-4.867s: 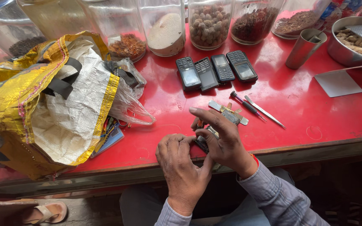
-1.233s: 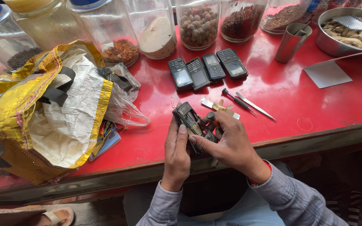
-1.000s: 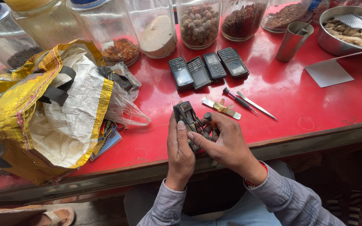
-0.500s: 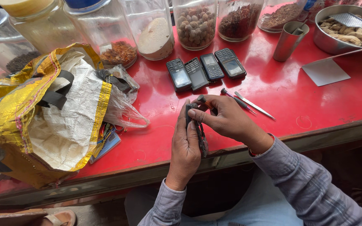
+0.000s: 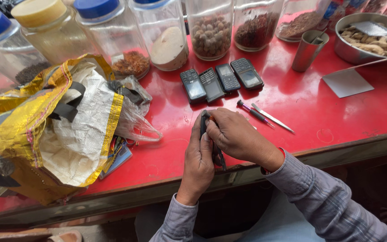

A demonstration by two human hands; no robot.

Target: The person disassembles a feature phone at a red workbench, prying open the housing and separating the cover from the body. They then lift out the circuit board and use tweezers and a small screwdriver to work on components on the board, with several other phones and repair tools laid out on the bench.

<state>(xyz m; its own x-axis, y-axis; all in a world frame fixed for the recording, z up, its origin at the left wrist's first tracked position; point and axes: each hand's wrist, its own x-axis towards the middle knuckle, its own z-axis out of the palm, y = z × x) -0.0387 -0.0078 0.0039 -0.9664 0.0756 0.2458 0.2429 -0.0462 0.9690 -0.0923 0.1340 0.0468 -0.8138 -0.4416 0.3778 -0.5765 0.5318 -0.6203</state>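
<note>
Fingers of the left hand [image 5: 199,157] are wrapped round a dark mobile phone [image 5: 206,130], gripping it edge-on, while the right hand [image 5: 236,136] curls over it from the right, fingertips pinched tight against its far end. Compare a second ago: the phone was tipped so its open back faced up, both hands lower at the table's near edge; now it's turned on its side and lifted slightly farther in, almost buried between the two palms. Only a thin dark sliver of it shows between thumb and fingers, just above the red table [image 5: 319,116]. Far of the hands, four more phones [image 5: 220,79] lie in a row, unmoved. Right of the hands, a small screwdriver [image 5: 252,112] and metal tweezers [image 5: 274,118] rest side by side. Left, a yellow woven sack [image 5: 54,134] slumps open. Jars [image 5: 209,27] line the far edge.
</note>
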